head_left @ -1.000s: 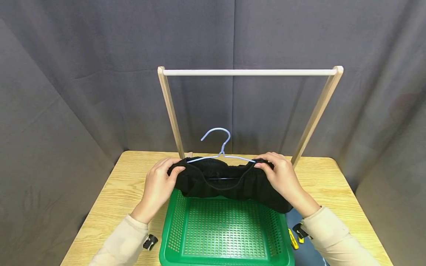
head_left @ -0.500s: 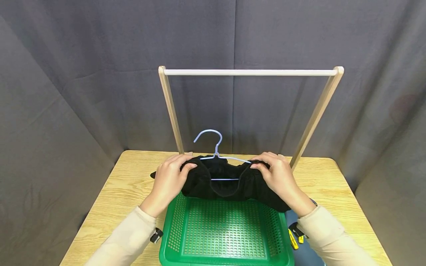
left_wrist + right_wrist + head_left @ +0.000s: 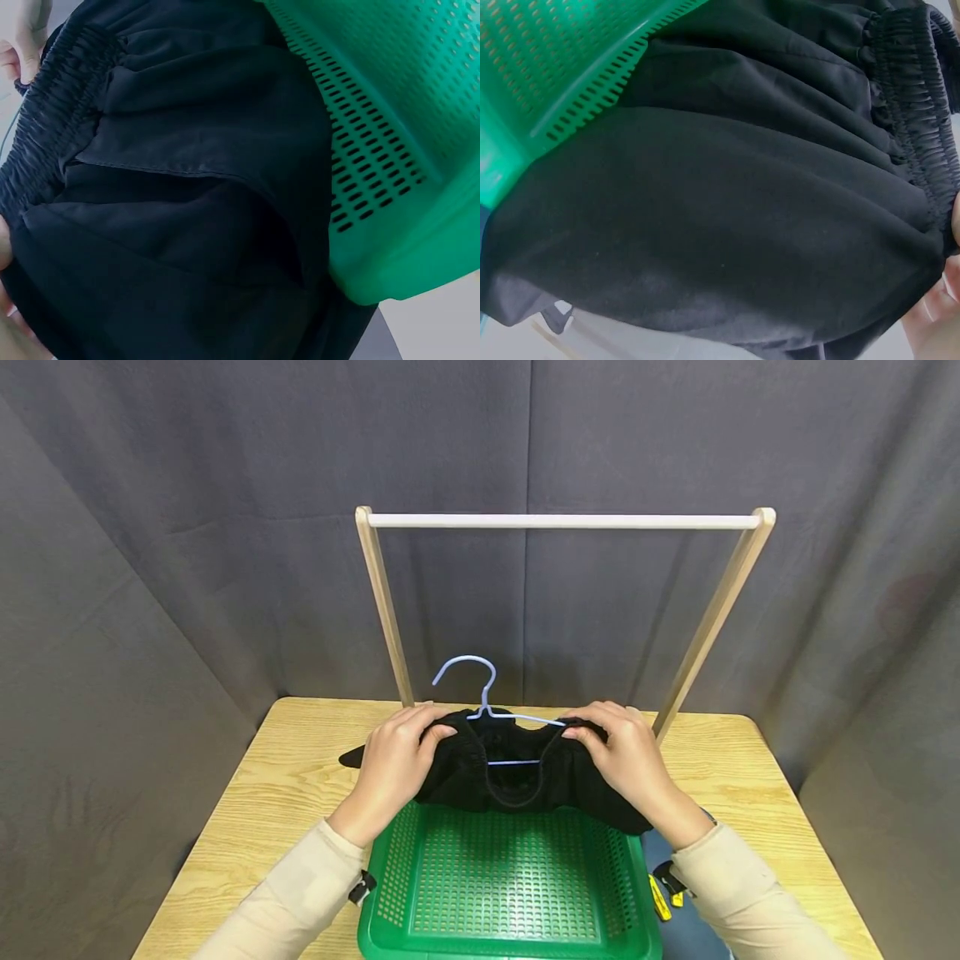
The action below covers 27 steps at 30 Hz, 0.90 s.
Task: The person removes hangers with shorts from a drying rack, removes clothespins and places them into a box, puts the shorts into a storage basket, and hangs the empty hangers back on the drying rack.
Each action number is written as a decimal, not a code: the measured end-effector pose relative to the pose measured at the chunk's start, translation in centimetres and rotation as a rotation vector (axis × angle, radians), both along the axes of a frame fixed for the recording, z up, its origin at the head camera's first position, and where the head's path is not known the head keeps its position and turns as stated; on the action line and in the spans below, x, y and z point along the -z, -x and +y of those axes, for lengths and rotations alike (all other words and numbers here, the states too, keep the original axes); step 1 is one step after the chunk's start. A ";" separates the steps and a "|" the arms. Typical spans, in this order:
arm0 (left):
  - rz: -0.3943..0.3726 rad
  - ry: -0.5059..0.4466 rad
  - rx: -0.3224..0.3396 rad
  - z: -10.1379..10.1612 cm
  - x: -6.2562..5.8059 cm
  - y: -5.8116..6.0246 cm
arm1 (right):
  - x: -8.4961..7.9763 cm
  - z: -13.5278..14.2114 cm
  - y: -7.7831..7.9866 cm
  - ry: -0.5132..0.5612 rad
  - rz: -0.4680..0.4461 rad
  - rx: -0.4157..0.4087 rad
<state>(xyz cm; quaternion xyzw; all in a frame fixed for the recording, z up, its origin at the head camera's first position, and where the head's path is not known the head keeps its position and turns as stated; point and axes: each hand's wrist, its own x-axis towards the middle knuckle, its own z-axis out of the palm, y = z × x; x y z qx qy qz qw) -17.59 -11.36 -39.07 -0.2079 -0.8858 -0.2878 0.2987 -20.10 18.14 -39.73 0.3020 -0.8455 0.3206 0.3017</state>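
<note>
Black shorts (image 3: 453, 777) with a gathered elastic waistband (image 3: 64, 97) are stretched between my two hands in the head view. My left hand (image 3: 393, 760) pinches the waistband on the left, thumb in front; my right hand (image 3: 630, 760) pinches it on the right. A light blue hanger (image 3: 492, 675) sits in the waist opening, hook up and turned left. Its lower bar shows inside the opening, while its shoulder ends are hidden by cloth and fingers. A slit pocket (image 3: 187, 184) gapes open in the left wrist view.
A green perforated basket (image 3: 382, 893) stands below the shorts on the wooden table (image 3: 247, 827). Behind rises a rack with a white rod (image 3: 562, 521) and wooden posts (image 3: 712, 618). Yellow items (image 3: 660, 897) lie on a blue-grey surface right of the basket. Grey curtains surround the table.
My left hand has moved right along the waistband, nearer my right hand, narrowing the waist opening. The hanger hook has shifted slightly left. A black cloth tip now sticks out left of my left hand.
</note>
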 end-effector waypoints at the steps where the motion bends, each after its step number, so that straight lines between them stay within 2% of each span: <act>1: 0.000 -0.002 0.003 0.0 0.0 0.0 | -0.1 0.1 0.0 -0.004 -0.009 -0.003; 8: 0.006 -0.025 -0.033 -0.3 0.4 -0.1 | -0.3 1.2 -0.2 -0.065 -0.066 0.010; 13: 0.008 -0.071 -0.039 -0.8 0.7 -0.1 | -0.2 2.3 -0.1 -0.072 -0.113 0.035; 18: -0.023 -0.122 -0.040 -1.2 0.9 -0.4 | -0.2 3.1 -0.1 -0.066 -0.130 0.048; 27: -0.105 -0.159 -0.081 -1.9 1.3 -0.8 | 0.2 4.0 -0.1 -0.083 -0.097 0.058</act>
